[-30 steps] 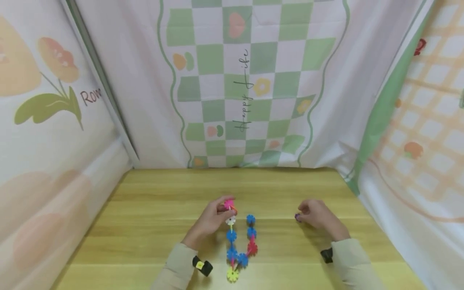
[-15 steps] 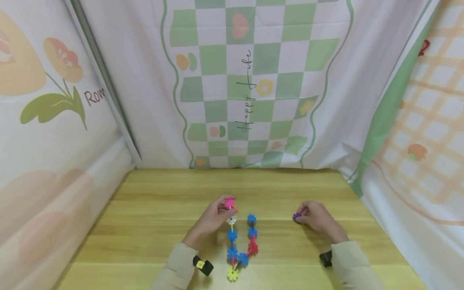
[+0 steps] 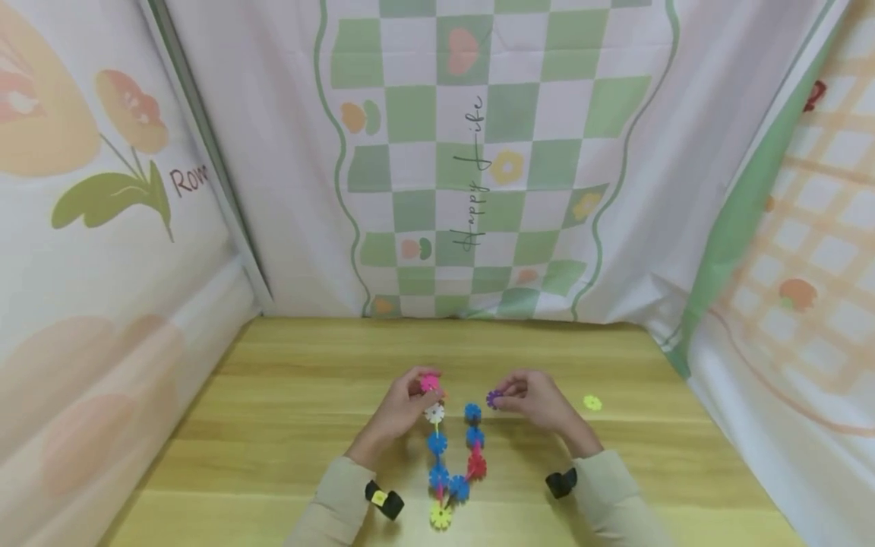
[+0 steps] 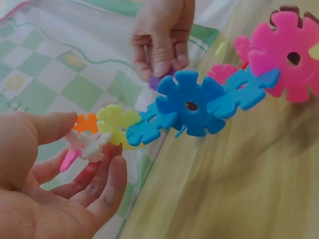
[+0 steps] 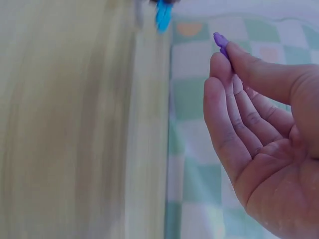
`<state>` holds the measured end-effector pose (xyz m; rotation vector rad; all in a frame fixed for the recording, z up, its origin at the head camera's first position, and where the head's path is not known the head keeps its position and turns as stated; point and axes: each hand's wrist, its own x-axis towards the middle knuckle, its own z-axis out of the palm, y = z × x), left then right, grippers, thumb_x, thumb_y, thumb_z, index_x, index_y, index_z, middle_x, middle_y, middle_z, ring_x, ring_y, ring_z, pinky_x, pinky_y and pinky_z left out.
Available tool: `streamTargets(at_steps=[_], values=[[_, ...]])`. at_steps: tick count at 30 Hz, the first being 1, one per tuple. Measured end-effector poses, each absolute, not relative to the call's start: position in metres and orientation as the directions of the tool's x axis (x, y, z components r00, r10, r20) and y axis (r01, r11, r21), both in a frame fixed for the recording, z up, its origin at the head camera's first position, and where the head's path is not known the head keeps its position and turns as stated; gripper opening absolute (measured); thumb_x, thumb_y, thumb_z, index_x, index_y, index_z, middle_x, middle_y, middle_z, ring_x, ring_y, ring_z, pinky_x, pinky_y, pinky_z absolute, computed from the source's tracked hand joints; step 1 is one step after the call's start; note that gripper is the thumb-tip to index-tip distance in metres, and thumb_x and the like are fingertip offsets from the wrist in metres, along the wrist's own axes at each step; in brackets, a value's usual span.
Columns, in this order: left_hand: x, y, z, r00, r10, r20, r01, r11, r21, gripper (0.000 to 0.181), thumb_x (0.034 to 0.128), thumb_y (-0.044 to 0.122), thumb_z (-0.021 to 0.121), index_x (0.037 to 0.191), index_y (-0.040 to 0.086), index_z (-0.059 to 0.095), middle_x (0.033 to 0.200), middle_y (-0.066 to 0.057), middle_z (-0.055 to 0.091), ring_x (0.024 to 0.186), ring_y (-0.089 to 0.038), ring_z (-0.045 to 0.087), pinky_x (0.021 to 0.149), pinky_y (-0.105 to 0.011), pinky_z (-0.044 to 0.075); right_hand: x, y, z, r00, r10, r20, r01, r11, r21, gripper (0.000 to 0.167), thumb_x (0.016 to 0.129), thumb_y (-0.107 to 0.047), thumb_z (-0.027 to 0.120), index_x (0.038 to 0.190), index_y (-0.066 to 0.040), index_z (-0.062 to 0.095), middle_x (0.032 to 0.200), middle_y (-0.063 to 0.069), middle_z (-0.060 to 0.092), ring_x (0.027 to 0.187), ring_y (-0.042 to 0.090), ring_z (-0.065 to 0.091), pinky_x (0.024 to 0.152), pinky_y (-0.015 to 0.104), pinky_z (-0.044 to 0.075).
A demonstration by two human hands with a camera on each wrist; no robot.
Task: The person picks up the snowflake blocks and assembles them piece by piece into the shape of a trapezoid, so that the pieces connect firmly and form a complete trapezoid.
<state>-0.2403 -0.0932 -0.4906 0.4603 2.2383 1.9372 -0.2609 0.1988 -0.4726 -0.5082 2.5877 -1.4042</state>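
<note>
My left hand (image 3: 395, 410) grips one end of a chain of interlocking plastic snowflake discs (image 3: 438, 477), near its pink disc (image 3: 429, 381) and white disc (image 3: 434, 413). An orange disc (image 4: 87, 123) shows by the thumb in the left wrist view. The chain bends in a U, mixing blue, red, pink and yellow pieces; its other end is a blue disc (image 3: 472, 411). Close to that end, my right hand (image 3: 540, 400) pinches a purple snowflake disc (image 3: 494, 399) between thumb and fingers. A gap separates the purple disc from the blue one.
A loose yellow-green disc (image 3: 592, 403) lies on the wooden table (image 3: 287, 365) to the right of my right hand. Behind the table hangs a green-checked curtain (image 3: 472, 213), with printed cloth on both sides.
My right hand has moved left with the purple disc, up to the chain's blue end, uncovering the yellow-green disc. The left hand stays almost where it was; the head view has shifted slightly.
</note>
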Motion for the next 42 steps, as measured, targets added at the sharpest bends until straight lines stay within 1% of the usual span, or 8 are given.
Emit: streamTargets(at_steps=[8,15,17,19,24,29,36,42], values=[[-0.238,-0.093,-0.493,-0.947,0.314,0.071,0.110,0.109,0.988,0.044,0.1070,0.024,0.064,0.145,0.005,0.055,0.119,-0.027,0.072,0.095,-0.013,0.071,0.082,-0.024,0.060,-0.253,0.165,-0.476,-0.893,-0.450,0.029,-0.220,0.379,-0.899,0.023,0.095,-0.015,0.079,0.111,0.001,0.072,0.100,0.015,0.077,0.090,0.025,0.076,0.080,0.034,0.066],[-0.239,-0.090,-0.494,-0.943,0.322,0.085,0.119,0.088,0.989,0.043,0.1059,0.020,0.066,0.144,0.003,0.055,0.118,-0.024,0.072,0.097,-0.016,0.071,0.083,-0.024,0.059,-0.247,0.152,-0.478,-0.901,-0.430,0.055,-0.233,0.374,-0.898,0.021,0.096,-0.014,0.077,0.111,0.000,0.072,0.101,0.014,0.076,0.089,0.020,0.074,0.079,0.026,0.064],[-0.240,-0.089,-0.494,-0.940,0.327,0.094,0.128,0.085,0.988,0.043,0.1059,0.019,0.066,0.144,0.002,0.055,0.118,-0.024,0.072,0.098,-0.016,0.071,0.084,-0.024,0.059,-0.247,0.151,-0.478,-0.904,-0.424,0.057,-0.232,0.374,-0.898,0.021,0.097,-0.014,0.077,0.112,0.000,0.072,0.102,0.014,0.076,0.089,0.020,0.074,0.080,0.027,0.064],[-0.240,-0.089,-0.494,-0.938,0.333,0.099,0.134,0.083,0.988,0.043,0.1060,0.019,0.066,0.144,0.002,0.055,0.118,-0.024,0.072,0.097,-0.016,0.071,0.084,-0.024,0.059,-0.247,0.150,-0.477,-0.903,-0.426,0.058,-0.232,0.369,-0.900,0.021,0.097,-0.014,0.077,0.112,0.000,0.072,0.102,0.014,0.076,0.090,0.022,0.075,0.082,0.032,0.065],[-0.238,-0.089,-0.492,-0.929,0.354,0.107,0.150,0.098,0.984,0.042,0.1066,0.019,0.065,0.145,0.004,0.056,0.114,-0.022,0.072,0.092,-0.015,0.069,0.080,-0.023,0.058,-0.247,0.147,-0.475,-0.895,-0.443,0.060,-0.239,0.360,-0.902,0.021,0.098,-0.015,0.076,0.112,0.000,0.072,0.101,0.014,0.077,0.091,0.028,0.076,0.081,0.034,0.065],[-0.237,-0.088,-0.494,-0.930,0.354,0.099,0.145,0.104,0.984,0.041,0.1058,0.019,0.066,0.144,0.006,0.060,0.107,-0.014,0.072,0.088,-0.014,0.068,0.076,-0.023,0.059,-0.244,0.143,-0.475,-0.906,-0.420,0.055,-0.217,0.349,-0.912,0.017,0.096,-0.011,0.077,0.109,0.000,0.073,0.098,0.013,0.077,0.092,0.037,0.076,0.080,0.036,0.066],[-0.237,-0.081,-0.497,-0.932,0.346,0.108,0.170,0.152,0.974,0.044,0.1024,0.012,0.069,0.141,-0.007,0.059,0.103,-0.015,0.072,0.084,-0.012,0.067,0.075,-0.019,0.059,-0.243,0.141,-0.479,-0.926,-0.371,0.072,-0.215,0.360,-0.908,0.011,0.095,-0.006,0.077,0.103,0.001,0.075,0.093,0.015,0.077,0.084,0.027,0.075,0.075,0.038,0.065],[-0.237,-0.082,-0.493,-0.942,0.329,0.070,0.121,0.138,0.983,0.044,0.1014,0.014,0.070,0.140,-0.005,0.058,0.105,-0.015,0.072,0.085,-0.014,0.068,0.076,-0.023,0.059,-0.250,0.154,-0.476,-0.904,-0.426,0.039,-0.220,0.384,-0.897,0.025,0.099,-0.021,0.076,0.114,-0.002,0.074,0.103,0.012,0.077,0.092,0.020,0.075,0.083,0.030,0.063]])
